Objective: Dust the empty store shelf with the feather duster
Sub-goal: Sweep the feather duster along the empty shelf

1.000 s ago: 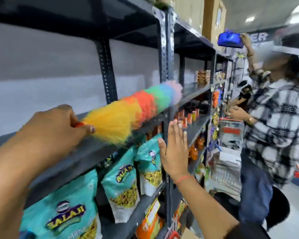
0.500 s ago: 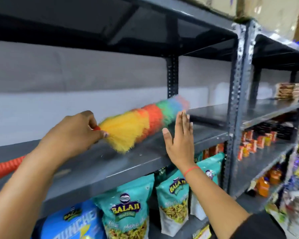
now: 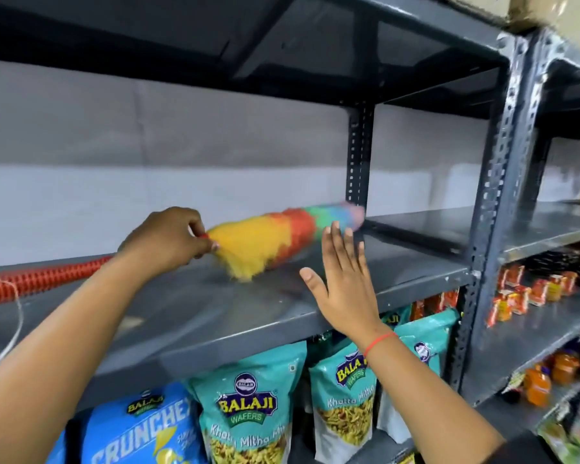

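Note:
A rainbow feather duster point(image 3: 275, 239) lies across the empty grey metal shelf point(image 3: 215, 316), its yellow end nearest me and its pink tip by the back upright. My left hand point(image 3: 168, 239) is shut on the duster where the feathers meet its ribbed red handle point(image 3: 44, 279), which runs off to the left. My right hand point(image 3: 345, 283) is raised in front of the shelf edge with flat, spread fingers, holding nothing, just right of the feathers.
Slotted grey uprights point(image 3: 503, 182) divide the racking. Teal snack bags point(image 3: 248, 410) and a blue bag point(image 3: 141, 430) fill the shelf below. Orange packets point(image 3: 529, 289) and bottles point(image 3: 546, 376) sit on the lower right shelves. A white string point(image 3: 14, 329) hangs from the handle.
My view has swung left from the aisle to the shelf, and the other person is out of view. The duster has swept deeper along the shelf. My right hand stays raised and open.

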`<state>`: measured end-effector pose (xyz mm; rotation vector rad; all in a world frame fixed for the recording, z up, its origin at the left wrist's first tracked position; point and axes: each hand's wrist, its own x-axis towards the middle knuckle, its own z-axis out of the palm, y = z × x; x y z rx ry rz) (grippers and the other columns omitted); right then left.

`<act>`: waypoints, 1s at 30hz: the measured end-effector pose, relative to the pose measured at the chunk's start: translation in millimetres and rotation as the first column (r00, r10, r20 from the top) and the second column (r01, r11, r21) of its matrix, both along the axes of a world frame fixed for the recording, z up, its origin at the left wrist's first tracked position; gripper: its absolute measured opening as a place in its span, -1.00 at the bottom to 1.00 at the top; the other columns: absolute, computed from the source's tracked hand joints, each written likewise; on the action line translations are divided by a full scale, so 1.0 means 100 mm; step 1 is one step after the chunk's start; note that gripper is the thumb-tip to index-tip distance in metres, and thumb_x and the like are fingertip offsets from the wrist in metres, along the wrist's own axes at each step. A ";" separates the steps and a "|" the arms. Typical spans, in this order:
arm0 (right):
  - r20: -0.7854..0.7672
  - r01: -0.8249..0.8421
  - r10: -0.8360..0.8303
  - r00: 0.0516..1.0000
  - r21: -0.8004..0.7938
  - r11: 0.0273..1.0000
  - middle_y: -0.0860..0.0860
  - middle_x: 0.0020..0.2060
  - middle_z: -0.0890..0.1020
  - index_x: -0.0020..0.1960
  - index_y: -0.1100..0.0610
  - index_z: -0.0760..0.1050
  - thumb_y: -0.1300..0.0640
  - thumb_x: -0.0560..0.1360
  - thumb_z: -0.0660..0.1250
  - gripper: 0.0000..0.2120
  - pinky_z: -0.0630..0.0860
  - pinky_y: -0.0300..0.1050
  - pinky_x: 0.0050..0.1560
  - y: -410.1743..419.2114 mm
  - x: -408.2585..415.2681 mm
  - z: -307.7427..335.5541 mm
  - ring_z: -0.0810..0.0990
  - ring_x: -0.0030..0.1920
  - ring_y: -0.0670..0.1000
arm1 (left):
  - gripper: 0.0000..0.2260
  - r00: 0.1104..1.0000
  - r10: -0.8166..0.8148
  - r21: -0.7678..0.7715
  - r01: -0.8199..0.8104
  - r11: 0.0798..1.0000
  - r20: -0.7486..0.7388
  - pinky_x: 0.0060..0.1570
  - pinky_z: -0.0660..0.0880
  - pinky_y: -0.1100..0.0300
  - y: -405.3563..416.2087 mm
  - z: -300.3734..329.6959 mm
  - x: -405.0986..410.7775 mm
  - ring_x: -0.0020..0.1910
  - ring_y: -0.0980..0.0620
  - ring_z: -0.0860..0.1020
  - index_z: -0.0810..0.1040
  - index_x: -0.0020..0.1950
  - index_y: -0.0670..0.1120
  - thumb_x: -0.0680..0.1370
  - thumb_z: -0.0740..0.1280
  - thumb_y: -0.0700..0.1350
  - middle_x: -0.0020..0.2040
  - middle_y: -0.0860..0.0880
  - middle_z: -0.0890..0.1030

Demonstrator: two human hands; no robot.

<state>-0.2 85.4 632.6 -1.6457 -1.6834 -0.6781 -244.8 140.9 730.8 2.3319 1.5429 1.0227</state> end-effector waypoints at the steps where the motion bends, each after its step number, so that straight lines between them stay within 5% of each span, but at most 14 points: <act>1: -0.002 -0.001 0.001 1.000 0.005 1.000 0.03 0.43 -0.17 0.48 0.19 -0.13 -0.37 0.45 -0.31 -0.19 -0.25 0.04 0.44 -0.01 -0.01 0.00 -0.23 0.45 0.06 | -0.83 0.996 -0.080 -0.077 0.083 0.994 0.049 -0.44 0.39 0.26 0.01 0.00 0.00 -0.47 0.04 0.55 0.54 -0.30 -0.07 0.39 0.47 -0.05 -0.36 -0.01 0.67; 3: -0.018 -0.014 0.014 1.000 0.009 1.000 0.02 0.43 -0.17 0.47 0.18 -0.12 -0.34 0.46 -0.29 -0.21 -0.27 0.00 0.44 -0.02 -0.02 0.01 -0.25 0.44 0.03 | -0.83 0.982 -0.177 -0.225 0.188 0.956 0.070 -0.58 0.29 0.35 0.02 -0.01 -0.03 -0.60 0.15 0.47 0.54 -0.32 -0.09 0.40 0.48 -0.08 -0.47 0.03 0.65; 6: -0.023 -0.003 0.002 1.000 -0.022 1.000 0.02 0.43 -0.17 0.47 0.17 -0.13 -0.26 0.47 -0.16 -0.27 -0.33 -0.05 0.42 -0.02 -0.03 0.02 -0.29 0.42 -0.01 | -0.81 0.991 -0.136 -0.273 0.131 0.953 -0.002 -0.59 0.28 0.36 0.09 -0.04 -0.08 -0.56 0.11 0.47 0.55 -0.33 -0.12 0.41 0.48 -0.08 -0.46 0.01 0.62; 9: -0.041 0.043 -0.045 0.998 -0.034 0.998 0.01 0.43 -0.16 0.48 0.19 -0.11 -0.27 0.45 -0.18 -0.25 -0.28 0.00 0.44 -0.03 -0.05 0.01 -0.26 0.43 -0.01 | -0.77 0.995 0.030 -0.146 -0.044 0.988 -0.096 -0.27 0.55 0.15 0.16 -0.05 -0.11 -0.24 -0.11 0.61 0.49 -0.33 -0.11 0.43 0.44 -0.04 -0.20 -0.15 0.67; 11: -0.047 0.064 -0.066 0.997 -0.041 0.997 0.03 0.43 -0.16 0.48 0.21 -0.11 -0.30 0.44 -0.20 -0.21 -0.25 0.03 0.45 -0.04 -0.07 0.03 -0.24 0.45 0.01 | -0.75 0.990 0.081 -0.051 -0.088 0.995 -0.114 -0.04 0.54 0.05 0.16 -0.05 -0.14 -0.08 -0.17 0.60 0.45 -0.35 -0.07 0.44 0.42 -0.01 -0.08 -0.18 0.66; 15: -0.145 0.031 -0.035 0.989 -0.030 0.999 0.13 0.50 -0.05 0.48 0.22 -0.09 -0.43 0.36 -0.32 -0.07 -0.26 0.00 0.43 -0.01 -0.20 0.11 -0.21 0.46 0.04 | -0.80 0.982 -0.187 -0.189 0.183 0.965 -0.007 -0.52 0.36 0.30 0.13 -0.02 -0.23 -0.49 0.05 0.48 0.53 -0.34 -0.07 0.42 0.45 -0.04 -0.38 -0.04 0.63; 18: -0.125 0.039 -0.045 0.991 -0.047 0.998 0.14 0.50 -0.03 0.48 0.22 -0.08 -0.50 0.28 -0.42 0.03 -0.25 -0.02 0.42 0.03 -0.33 0.09 -0.18 0.46 0.02 | -0.80 0.968 -0.243 -0.255 0.219 0.942 -0.065 -0.60 0.27 0.35 0.14 -0.05 -0.29 -0.56 0.09 0.42 0.54 -0.34 -0.09 0.41 0.46 -0.05 -0.44 -0.02 0.60; 24: -0.089 0.079 -0.087 0.992 -0.092 0.993 0.10 0.49 -0.08 0.48 0.21 -0.11 -0.43 0.33 -0.38 -0.05 -0.26 -0.02 0.43 0.04 -0.34 0.08 -0.17 0.48 0.06 | -0.79 0.993 -0.013 -0.011 0.012 1.000 -0.121 -0.08 0.48 0.10 0.20 -0.09 -0.10 -0.06 -0.15 0.57 0.49 -0.25 -0.08 0.44 0.42 0.02 -0.05 -0.16 0.62; 28: -0.083 0.057 -0.061 0.995 -0.044 0.997 0.04 0.46 -0.14 0.48 0.21 -0.14 -0.43 0.39 -0.32 -0.10 -0.27 -0.03 0.42 0.05 -0.33 0.05 -0.23 0.46 0.02 | -0.82 0.969 -0.248 -0.206 0.242 0.948 -0.007 -0.56 0.34 0.35 0.12 -0.09 0.00 -0.50 0.04 0.47 0.51 -0.29 -0.07 0.42 0.45 -0.04 -0.37 -0.04 0.61; 30: -0.091 0.061 -0.062 0.994 -0.017 0.998 0.01 0.43 -0.19 0.48 0.19 -0.17 -0.45 0.37 -0.37 -0.08 -0.27 -0.02 0.43 0.05 -0.31 0.04 -0.26 0.44 0.00 | -0.81 0.967 -0.252 -0.255 0.233 0.939 -0.045 -0.56 0.30 0.36 0.08 -0.11 0.03 -0.50 0.03 0.47 0.50 -0.30 -0.08 0.42 0.45 -0.05 -0.34 -0.08 0.63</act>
